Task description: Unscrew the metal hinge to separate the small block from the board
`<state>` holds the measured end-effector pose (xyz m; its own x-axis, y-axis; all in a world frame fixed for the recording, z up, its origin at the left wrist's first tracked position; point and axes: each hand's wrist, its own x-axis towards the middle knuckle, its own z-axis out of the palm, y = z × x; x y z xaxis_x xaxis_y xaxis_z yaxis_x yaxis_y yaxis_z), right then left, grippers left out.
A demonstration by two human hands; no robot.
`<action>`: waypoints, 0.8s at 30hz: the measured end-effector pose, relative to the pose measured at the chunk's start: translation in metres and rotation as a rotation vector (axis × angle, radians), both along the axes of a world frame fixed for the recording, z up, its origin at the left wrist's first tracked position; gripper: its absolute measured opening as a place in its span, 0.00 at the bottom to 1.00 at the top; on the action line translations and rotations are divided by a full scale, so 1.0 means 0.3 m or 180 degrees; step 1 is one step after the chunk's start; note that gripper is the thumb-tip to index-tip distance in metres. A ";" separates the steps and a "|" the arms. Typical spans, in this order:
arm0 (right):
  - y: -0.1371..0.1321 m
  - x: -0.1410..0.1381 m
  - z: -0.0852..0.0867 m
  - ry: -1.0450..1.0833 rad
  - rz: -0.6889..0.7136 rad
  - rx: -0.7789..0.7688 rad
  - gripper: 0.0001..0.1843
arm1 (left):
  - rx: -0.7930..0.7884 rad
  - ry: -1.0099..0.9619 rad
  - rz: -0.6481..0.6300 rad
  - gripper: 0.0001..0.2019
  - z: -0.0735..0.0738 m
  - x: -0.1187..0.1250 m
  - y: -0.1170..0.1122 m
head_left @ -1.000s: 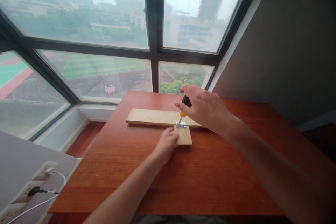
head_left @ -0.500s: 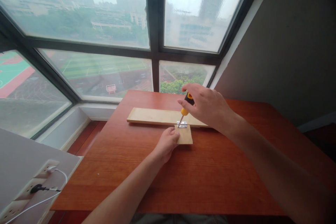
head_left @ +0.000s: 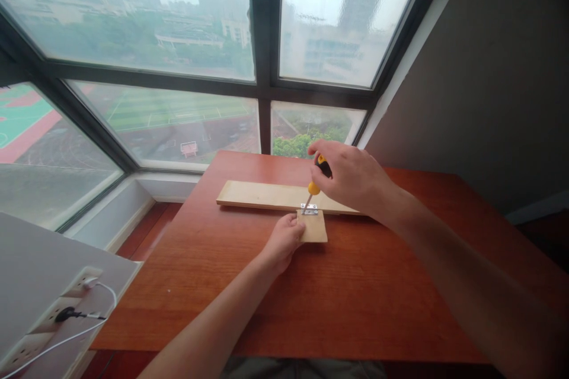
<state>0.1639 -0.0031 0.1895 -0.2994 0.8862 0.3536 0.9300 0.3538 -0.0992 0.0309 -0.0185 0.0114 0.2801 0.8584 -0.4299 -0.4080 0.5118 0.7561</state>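
Observation:
My right hand (head_left: 351,174) is closed around a yellow and black screwdriver (head_left: 313,188), which slants down to the left. Its tip meets the lower left part of a small silver hinge (head_left: 309,209). The hinge lies across the joint between a small square wooden piece (head_left: 315,230) and a long pale wooden board (head_left: 262,194). With thumb and fingers, my left hand (head_left: 284,240) grips the left edge of the small piece. The right part of the board is partly hidden behind my right hand.
A reddish-brown wooden table (head_left: 200,296) carries the board. Large windows (head_left: 178,112) stand behind it, and a grey wall (head_left: 489,83) is to the right. At lower left, plugs and cables sit in wall sockets (head_left: 57,314).
The fingers of my right hand have curled and turned a little around the screwdriver handle. My left hand keeps its hold on the small wooden piece.

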 end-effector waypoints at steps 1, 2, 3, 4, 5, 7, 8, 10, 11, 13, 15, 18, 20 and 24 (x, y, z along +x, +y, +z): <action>-0.001 0.001 -0.001 0.0030 0.0053 -0.0011 0.15 | 0.0006 -0.0003 -0.0003 0.11 0.001 0.000 -0.001; -0.002 0.002 -0.001 0.0049 0.0090 -0.0012 0.17 | 0.0010 0.0000 -0.0007 0.11 0.001 0.000 -0.001; -0.003 0.003 -0.001 0.0050 0.0103 -0.0006 0.18 | 0.0015 0.0008 -0.0011 0.11 0.001 -0.001 -0.002; -0.004 0.003 -0.001 0.0031 0.0090 0.0004 0.17 | 0.0017 0.0016 -0.0014 0.11 0.001 -0.001 -0.002; -0.004 0.003 0.000 0.0001 0.0052 0.0018 0.16 | 0.0020 0.0016 -0.0019 0.11 0.001 -0.001 -0.002; 0.000 0.002 0.001 -0.0046 -0.0065 0.0040 0.15 | 0.0020 -0.0005 -0.0018 0.11 -0.001 -0.001 -0.002; 0.002 0.002 0.001 -0.0048 -0.0103 0.0044 0.15 | 0.0017 -0.0022 -0.0011 0.12 -0.001 -0.001 -0.001; 0.006 0.005 0.000 0.0009 -0.0092 0.0044 0.13 | 0.0005 -0.0036 0.0008 0.12 -0.001 -0.001 -0.001; 0.006 0.007 -0.001 0.0060 -0.0052 0.0047 0.13 | -0.0002 -0.0030 0.0018 0.13 0.001 -0.001 -0.002; 0.003 0.011 -0.002 0.0127 0.0058 0.0026 0.16 | -0.0021 0.0003 0.0023 0.13 0.006 -0.002 -0.003; -0.001 0.013 -0.002 0.0116 0.0098 0.0009 0.19 | -0.0040 0.0035 0.0012 0.13 0.011 -0.002 -0.004; -0.004 0.009 0.001 -0.0005 -0.0009 0.0060 0.16 | -0.0030 0.0037 0.0003 0.12 0.012 -0.002 -0.004; 0.000 0.005 0.003 -0.0055 -0.0105 0.0082 0.15 | -0.0005 0.0016 -0.0007 0.11 0.008 -0.002 -0.002; 0.004 0.005 0.000 0.0074 -0.0076 0.0048 0.13 | 0.0020 -0.0009 -0.0024 0.12 0.001 -0.003 -0.001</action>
<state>0.1654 -0.0019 0.1894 -0.2698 0.8876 0.3735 0.9358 0.3331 -0.1157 0.0300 -0.0189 0.0117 0.2877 0.8589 -0.4236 -0.4063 0.5100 0.7582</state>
